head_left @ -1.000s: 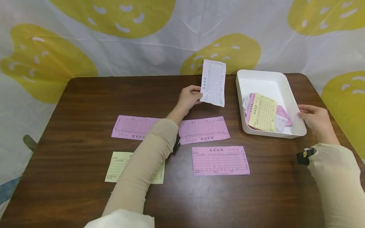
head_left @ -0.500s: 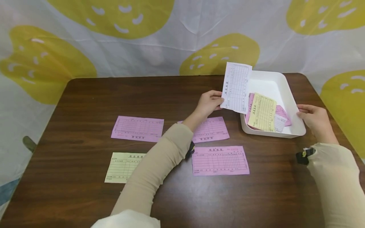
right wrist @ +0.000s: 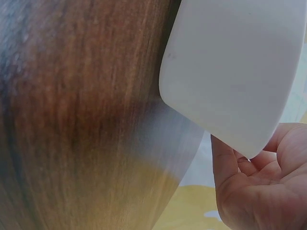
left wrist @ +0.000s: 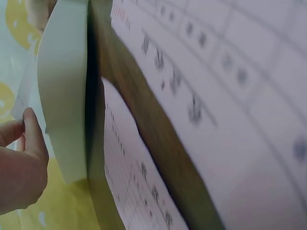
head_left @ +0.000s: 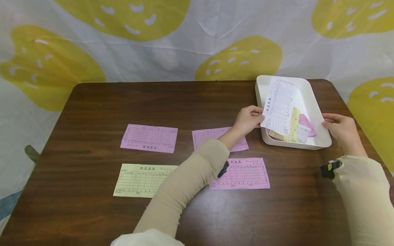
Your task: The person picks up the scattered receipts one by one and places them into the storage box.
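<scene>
My left hand [head_left: 248, 119] pinches a white printed slip [head_left: 278, 106] by its lower left edge, thumb on top. The slip slants over the left part of a white tray [head_left: 295, 145] and covers much of the yellow slip [head_left: 294, 124] inside. A pink slip [head_left: 305, 123] and another white slip [head_left: 303, 133] also lie in the tray. At the tray's right rim, my right hand [head_left: 341, 128] holds on with thumb and fingers. The right wrist view shows the fingers [right wrist: 223, 163] against the outside of the tray wall [right wrist: 230, 72].
On the brown table [head_left: 92, 109] lie a pink slip [head_left: 149, 138] at left and a yellow slip [head_left: 138, 179] in front of it. Two more pink slips, one farther back [head_left: 209, 135] and one nearer [head_left: 249, 174], are partly under the left arm. A patterned curtain [head_left: 172, 58] hangs behind.
My left hand has carried the white slip rightward, from above the table's back edge to over the tray, and lowered it onto the slips there. My right hand has stayed at the rim.
</scene>
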`<state>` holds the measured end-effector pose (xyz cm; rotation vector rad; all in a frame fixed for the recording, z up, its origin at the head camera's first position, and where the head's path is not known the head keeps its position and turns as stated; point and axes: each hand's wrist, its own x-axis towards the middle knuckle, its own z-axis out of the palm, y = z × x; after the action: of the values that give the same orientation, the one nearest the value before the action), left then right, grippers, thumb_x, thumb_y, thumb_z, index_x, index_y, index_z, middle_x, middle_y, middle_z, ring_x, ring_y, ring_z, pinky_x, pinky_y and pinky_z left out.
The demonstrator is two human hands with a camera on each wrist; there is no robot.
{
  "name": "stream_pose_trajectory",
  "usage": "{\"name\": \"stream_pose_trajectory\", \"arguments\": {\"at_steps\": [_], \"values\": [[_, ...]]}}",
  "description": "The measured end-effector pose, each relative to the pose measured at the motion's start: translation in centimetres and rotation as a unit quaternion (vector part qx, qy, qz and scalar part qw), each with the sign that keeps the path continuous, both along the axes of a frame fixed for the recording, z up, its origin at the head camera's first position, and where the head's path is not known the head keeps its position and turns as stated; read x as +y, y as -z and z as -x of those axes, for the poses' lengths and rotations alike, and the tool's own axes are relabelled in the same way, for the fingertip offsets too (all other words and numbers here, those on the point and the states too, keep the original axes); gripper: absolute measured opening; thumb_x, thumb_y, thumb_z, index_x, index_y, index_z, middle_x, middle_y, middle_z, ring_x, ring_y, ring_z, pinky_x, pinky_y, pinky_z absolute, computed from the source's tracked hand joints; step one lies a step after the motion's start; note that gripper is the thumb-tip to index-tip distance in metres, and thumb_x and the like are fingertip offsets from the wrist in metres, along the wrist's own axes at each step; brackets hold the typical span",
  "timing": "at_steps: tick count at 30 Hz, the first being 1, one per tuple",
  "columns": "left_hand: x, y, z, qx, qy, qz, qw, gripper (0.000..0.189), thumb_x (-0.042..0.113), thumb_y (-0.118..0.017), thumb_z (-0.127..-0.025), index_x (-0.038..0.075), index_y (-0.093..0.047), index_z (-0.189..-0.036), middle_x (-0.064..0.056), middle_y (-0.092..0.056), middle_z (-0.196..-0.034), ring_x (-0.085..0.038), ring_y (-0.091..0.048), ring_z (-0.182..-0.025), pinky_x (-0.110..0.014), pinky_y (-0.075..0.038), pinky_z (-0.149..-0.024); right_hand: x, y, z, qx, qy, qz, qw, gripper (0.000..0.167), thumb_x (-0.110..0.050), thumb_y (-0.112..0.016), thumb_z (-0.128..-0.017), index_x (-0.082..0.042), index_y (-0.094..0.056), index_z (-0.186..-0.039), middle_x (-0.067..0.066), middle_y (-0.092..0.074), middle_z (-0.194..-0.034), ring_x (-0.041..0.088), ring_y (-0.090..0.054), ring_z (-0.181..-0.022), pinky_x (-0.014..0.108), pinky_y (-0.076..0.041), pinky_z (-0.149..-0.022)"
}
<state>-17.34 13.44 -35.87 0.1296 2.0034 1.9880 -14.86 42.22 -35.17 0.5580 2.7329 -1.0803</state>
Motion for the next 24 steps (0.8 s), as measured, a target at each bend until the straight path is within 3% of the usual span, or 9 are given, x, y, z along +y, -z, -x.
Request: {"name": "stream_pose_trajectory", "arguments": {"at_steps": [8,16,24], "values": [[1.5,-0.2,-1.1,0.001,-0.009,0.025,0.9996,0.023,-0.001,-0.06,-0.089,-0.005,-0.064,-0.111,-0.02,-0.07,-0.108,-0.028,-0.07,-0.093,-0.017,-0.058,-0.063,0.2,0.3,0.1,0.002,0.003,0.002,1.0,0.052,-0.022,-0.045,-0.099,0.006,-0.038,-0.141,-0.036,-0.04,-0.07,-0.013,-0.043,-0.072,0.004,-0.044,-0.059],[1.9,-0.6,-1.6,0.033,-0.016,0.115,0.9927,0.023,0.006,-0.062,-0.089,0.005,-0.066,-0.112,-0.01,-0.073,-0.105,-0.015,-0.07,-0.068,-0.008,-0.047,-0.054,-0.1,0.1,0.0,0.004,0.002,0.004,1.0,0.051,-0.02,-0.045,-0.098,0.007,-0.039,-0.141,-0.037,-0.04,-0.069,-0.014,-0.043,-0.07,0.004,-0.044,-0.057],[1.9,-0.9,-1.7,0.06,-0.014,0.171,0.9834,0.02,0.014,-0.067,-0.087,0.011,-0.068,-0.108,-0.002,-0.075,-0.103,-0.008,-0.07,-0.089,-0.005,-0.045,-0.061,0.4,0.4,0.3,0.009,-0.002,0.008,0.9999,0.05,-0.02,-0.045,-0.099,0.007,-0.039,-0.141,-0.031,-0.046,-0.074,-0.011,-0.044,-0.074,0.005,-0.044,-0.059]]}}
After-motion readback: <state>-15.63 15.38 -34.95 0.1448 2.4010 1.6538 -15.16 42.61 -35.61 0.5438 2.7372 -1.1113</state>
